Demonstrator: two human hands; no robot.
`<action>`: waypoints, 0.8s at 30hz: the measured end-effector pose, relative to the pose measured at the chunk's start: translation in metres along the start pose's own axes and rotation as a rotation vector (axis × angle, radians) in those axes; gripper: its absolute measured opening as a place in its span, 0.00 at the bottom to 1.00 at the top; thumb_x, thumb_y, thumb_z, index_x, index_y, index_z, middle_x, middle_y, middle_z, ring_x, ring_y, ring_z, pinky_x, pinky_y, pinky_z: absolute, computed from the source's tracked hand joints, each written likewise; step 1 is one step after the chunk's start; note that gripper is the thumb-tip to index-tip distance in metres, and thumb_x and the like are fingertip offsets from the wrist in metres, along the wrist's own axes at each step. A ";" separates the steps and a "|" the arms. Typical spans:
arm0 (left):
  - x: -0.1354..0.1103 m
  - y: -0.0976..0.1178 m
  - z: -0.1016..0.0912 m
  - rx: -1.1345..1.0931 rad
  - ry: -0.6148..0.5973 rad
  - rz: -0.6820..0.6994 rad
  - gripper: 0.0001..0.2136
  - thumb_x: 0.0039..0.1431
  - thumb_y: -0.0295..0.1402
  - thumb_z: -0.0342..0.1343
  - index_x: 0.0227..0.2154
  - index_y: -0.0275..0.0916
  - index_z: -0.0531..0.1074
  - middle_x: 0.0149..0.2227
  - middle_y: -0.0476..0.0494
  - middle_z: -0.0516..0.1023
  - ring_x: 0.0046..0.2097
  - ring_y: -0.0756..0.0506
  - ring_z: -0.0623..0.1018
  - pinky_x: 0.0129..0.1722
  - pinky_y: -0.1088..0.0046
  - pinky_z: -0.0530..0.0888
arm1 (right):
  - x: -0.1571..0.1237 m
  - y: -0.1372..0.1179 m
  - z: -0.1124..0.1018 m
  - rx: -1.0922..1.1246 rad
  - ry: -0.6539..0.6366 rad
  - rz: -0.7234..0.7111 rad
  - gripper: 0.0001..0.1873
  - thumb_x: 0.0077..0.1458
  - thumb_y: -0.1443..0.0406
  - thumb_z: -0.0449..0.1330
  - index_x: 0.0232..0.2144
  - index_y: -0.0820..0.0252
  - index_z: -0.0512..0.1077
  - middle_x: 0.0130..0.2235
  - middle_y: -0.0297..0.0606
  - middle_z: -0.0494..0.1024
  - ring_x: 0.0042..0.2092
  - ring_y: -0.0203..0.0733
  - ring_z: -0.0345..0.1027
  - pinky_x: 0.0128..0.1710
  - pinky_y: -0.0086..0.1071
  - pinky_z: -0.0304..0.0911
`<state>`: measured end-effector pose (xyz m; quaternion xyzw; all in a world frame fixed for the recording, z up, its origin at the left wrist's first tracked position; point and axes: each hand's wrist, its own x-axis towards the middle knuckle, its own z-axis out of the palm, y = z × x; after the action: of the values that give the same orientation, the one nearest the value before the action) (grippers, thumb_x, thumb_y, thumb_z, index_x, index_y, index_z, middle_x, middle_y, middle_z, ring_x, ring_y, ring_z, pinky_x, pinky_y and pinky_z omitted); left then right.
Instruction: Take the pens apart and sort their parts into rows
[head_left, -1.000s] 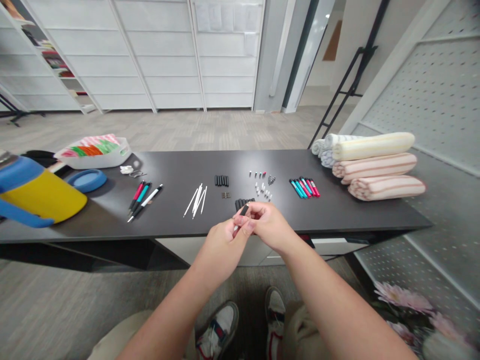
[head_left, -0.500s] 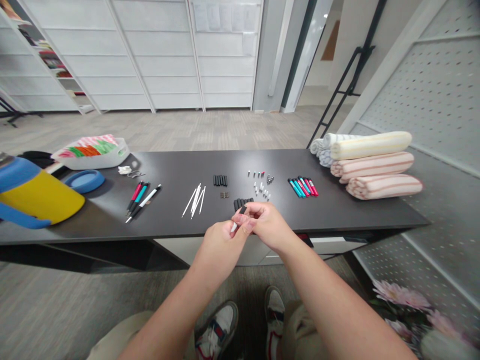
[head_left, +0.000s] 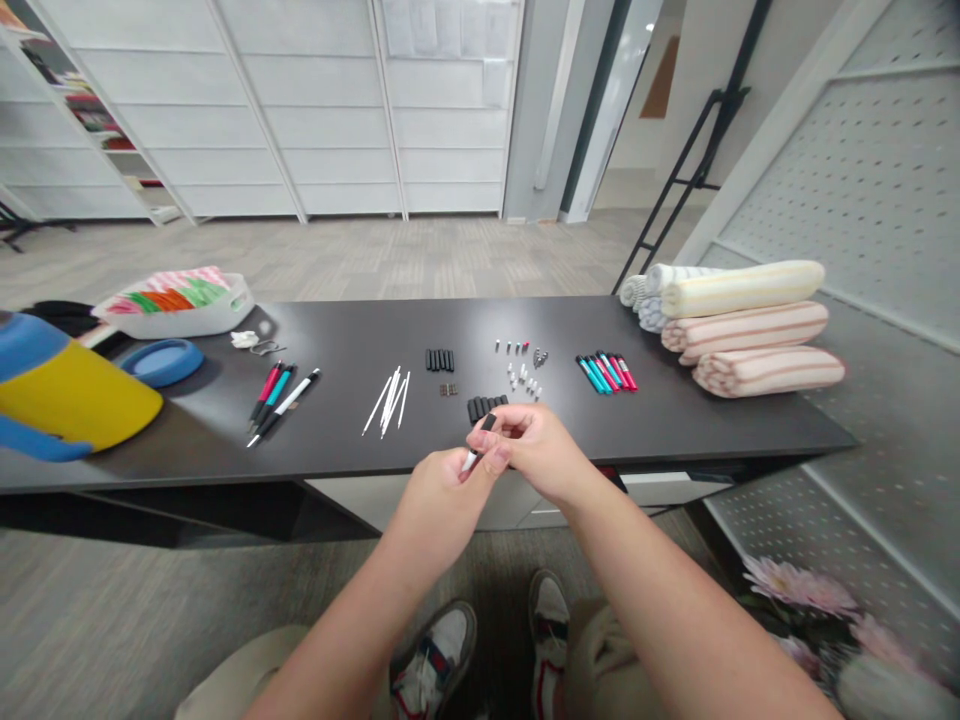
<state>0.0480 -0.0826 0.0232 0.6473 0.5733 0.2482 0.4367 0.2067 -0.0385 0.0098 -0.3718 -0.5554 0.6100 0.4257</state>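
Above the table's front edge, my left hand (head_left: pixel 439 490) is closed around a white pen barrel (head_left: pixel 469 461), most of it hidden by the fingers. My right hand (head_left: pixel 536 445) pinches the black sleeve-like end (head_left: pixel 489 423) of the same pen piece, and the two hands touch. Just behind them lies a row of black rubber grips (head_left: pixel 480 406). Farther back are black tubes (head_left: pixel 440 360), small metal clips (head_left: pixel 448 390), small white parts (head_left: pixel 523 380) and tiny metal tips (head_left: pixel 540 357). White refills (head_left: pixel 390 402) lie loosely to the left.
Teal and red pen barrels (head_left: pixel 606 373) lie at right, near rolled towels (head_left: pixel 750 330). Several pens (head_left: pixel 285 402) lie at left. A yellow and blue bottle (head_left: pixel 82 395), a blue lid (head_left: pixel 162 362) and a white basket (head_left: pixel 187 319) stand beyond them on the dark table (head_left: pixel 337 330).
The pen piece has tilted slightly, and more of its black end and white barrel shows between my fingers. Both hands stay in nearly the same place.
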 end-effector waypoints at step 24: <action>-0.025 -0.018 -0.049 0.403 -0.202 0.304 0.19 0.74 0.44 0.45 0.37 0.39 0.75 0.35 0.42 0.80 0.37 0.43 0.77 0.36 0.70 0.67 | -0.029 -0.015 0.008 -0.534 -0.179 -0.104 0.06 0.63 0.62 0.64 0.35 0.58 0.79 0.34 0.34 0.82 0.33 0.37 0.72 0.32 0.28 0.63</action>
<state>-0.0074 -0.0935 0.0371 0.8214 0.4608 0.1260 0.3116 0.2116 -0.0683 0.0246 -0.3862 -0.7501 0.4500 0.2927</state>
